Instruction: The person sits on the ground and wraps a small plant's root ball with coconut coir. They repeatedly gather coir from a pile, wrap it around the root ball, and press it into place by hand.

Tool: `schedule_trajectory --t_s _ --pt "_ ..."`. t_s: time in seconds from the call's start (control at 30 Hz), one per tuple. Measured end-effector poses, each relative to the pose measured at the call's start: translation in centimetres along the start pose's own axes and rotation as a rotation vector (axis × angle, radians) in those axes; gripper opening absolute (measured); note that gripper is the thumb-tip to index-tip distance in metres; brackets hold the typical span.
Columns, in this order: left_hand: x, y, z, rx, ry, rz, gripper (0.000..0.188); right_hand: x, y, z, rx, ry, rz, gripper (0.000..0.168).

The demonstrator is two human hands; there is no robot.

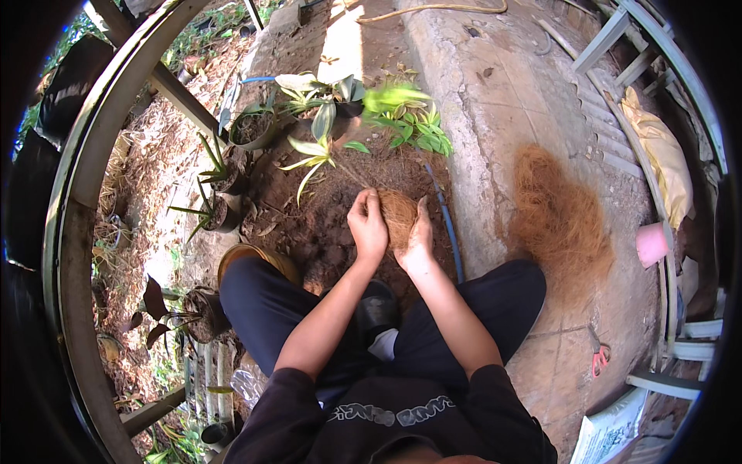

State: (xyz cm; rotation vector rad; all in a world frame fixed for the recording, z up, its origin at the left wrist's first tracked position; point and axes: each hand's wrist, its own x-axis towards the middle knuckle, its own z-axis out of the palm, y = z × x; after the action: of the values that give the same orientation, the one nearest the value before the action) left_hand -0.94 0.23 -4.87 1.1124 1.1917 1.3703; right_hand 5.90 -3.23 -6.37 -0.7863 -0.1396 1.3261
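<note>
A ball of brown coconut fibre [397, 216] sits between my two hands, just above the dark soil [324, 232]. My left hand [369, 223] grips its upper left side, thumb and fingers drawn together by the base of a stem. My right hand [416, 235] cups the ball's right side, soil on its fingers. From the ball a thin plant stem [352, 172] slants up and left to a tuft of pale yellow-green leaves [315, 152]. Whatever the fibre wraps is hidden.
Loose coconut fibre [556, 214] lies heaped on the concrete ledge [481, 116] at right, with red-handled scissors [600, 356] nearer me. A blue hose [445, 217] runs along the ledge. Potted plants [223, 211] line the left, beside a yellowish bucket [246, 250]. A pink pot [652, 243] rests far right.
</note>
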Motion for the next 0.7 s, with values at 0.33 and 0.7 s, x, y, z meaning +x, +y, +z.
schedule_trajectory --t_s 0.33,0.7 --pt "-0.1 3.0 -0.3 -0.021 -0.167 0.036 0.032 -0.2 -0.5 0.5 -0.305 -0.004 -0.385 0.037" --pt "-0.2 2.3 -0.4 -0.359 -0.165 -0.202 0.022 -0.4 -3.4 1.8 -0.349 -0.161 -0.350 0.035"
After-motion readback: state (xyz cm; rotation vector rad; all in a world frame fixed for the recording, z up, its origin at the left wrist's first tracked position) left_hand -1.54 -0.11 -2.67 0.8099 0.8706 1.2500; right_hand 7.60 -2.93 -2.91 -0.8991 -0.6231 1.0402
